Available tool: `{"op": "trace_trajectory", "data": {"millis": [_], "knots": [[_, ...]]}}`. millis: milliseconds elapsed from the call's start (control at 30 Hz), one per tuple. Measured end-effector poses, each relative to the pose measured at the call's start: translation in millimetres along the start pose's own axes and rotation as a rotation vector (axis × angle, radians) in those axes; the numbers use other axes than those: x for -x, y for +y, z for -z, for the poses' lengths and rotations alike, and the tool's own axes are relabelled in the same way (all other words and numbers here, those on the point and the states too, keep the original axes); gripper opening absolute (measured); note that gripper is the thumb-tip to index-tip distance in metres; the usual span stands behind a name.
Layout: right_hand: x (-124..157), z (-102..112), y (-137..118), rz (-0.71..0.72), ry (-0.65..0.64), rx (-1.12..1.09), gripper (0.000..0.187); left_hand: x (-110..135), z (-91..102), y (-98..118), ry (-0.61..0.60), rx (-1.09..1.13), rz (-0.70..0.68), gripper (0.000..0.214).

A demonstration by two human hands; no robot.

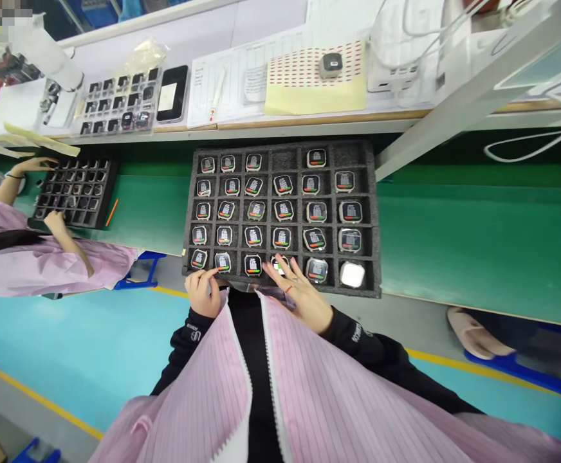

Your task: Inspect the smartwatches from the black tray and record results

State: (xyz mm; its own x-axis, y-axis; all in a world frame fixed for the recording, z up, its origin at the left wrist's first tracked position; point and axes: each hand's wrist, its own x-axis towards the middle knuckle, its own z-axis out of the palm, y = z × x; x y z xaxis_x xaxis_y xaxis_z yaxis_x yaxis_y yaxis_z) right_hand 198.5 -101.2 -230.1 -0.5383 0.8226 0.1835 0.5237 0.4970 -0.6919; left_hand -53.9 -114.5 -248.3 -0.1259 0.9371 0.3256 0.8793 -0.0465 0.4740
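Note:
A black foam tray lies on the green belt in front of me, its cells filled with several small square watch bodies showing lit screens. My left hand rests at the tray's near edge, fingers curled, its index finger touching a watch body in the front row. My right hand lies flat with fingers spread over another front-row watch body. One unit at the front right shows plain white.
To the left a co-worker in a pink smock has both hands on a second black tray. A raised white shelf behind holds a clear tray of parts, a phone, papers and cables. A grey beam slants on the right.

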Motion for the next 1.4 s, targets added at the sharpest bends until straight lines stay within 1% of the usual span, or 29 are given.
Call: {"op": "trace_trajectory", "data": {"millis": [67, 133, 200, 267, 367, 433, 500, 567, 667, 800, 900, 967, 1067, 1233, 1400], "knots": [[-6, -5, -2, 0.007, 0.011, 0.003, 0.077, 0, -0.5, 0, 0.043, -0.023, 0.045, 0.029], [-11, -9, -3, 0.011, 0.02, 0.008, 0.078, -1, -1.1, 0, 0.107, -0.029, 0.121, 0.031], [-16, -13, -2, 0.013, 0.031, 0.012, 0.078, -3, -1.5, -3, 0.155, -0.011, 0.209, 0.038], [-22, -15, -2, 0.021, 0.049, 0.01, 0.077, -6, -2.0, -7, 0.166, 0.02, 0.286, 0.045], [-34, -16, -4, 0.036, 0.096, 0.005, 0.076, -11, -4.3, -15, 0.137, 0.075, 0.407, 0.048], [-42, -15, -6, 0.04, 0.118, 0.002, 0.074, -14, -7.4, -22, 0.077, 0.158, 0.492, 0.052], [-50, -13, -7, 0.029, 0.126, -0.002, 0.072, -16, -10.9, -29, 0.021, 0.246, 0.536, 0.056], [-57, -11, -7, 0.008, 0.148, -0.003, 0.069, -16, -13.5, -34, -0.009, 0.29, 0.532, 0.058], [-63, -6, -5, -0.012, 0.205, 0.013, 0.065, -14, -13.9, -38, -0.029, 0.296, 0.503, 0.059], [-68, 5, -1, -0.024, 0.267, 0.042, 0.06, -12, -10.2, -37, -0.051, 0.321, 0.515, 0.059], [-67, 17, 3, -0.086, 0.321, 0.052, 0.057, -12, -7.5, -34, -0.043, 0.361, 0.552, 0.063], [-63, 25, 8, -0.137, 0.376, 0.057, 0.058, -14, -6.3, -31, -0.031, 0.377, 0.564, 0.065], [-53, 33, 16, -0.183, 0.451, 0.057, 0.061, -17, -5.7, -29, -0.034, 0.359, 0.562, 0.062], [-33, 44, 32, -0.279, 0.512, 0.073, 0.059, -20, -7.5, -29, -0.007, 0.321, 0.523, 0.059], [-15, 54, 43, -0.377, 0.594, 0.103, 0.056, -23, -8.8, -30, 0.004, 0.291, 0.534, 0.056]]}}
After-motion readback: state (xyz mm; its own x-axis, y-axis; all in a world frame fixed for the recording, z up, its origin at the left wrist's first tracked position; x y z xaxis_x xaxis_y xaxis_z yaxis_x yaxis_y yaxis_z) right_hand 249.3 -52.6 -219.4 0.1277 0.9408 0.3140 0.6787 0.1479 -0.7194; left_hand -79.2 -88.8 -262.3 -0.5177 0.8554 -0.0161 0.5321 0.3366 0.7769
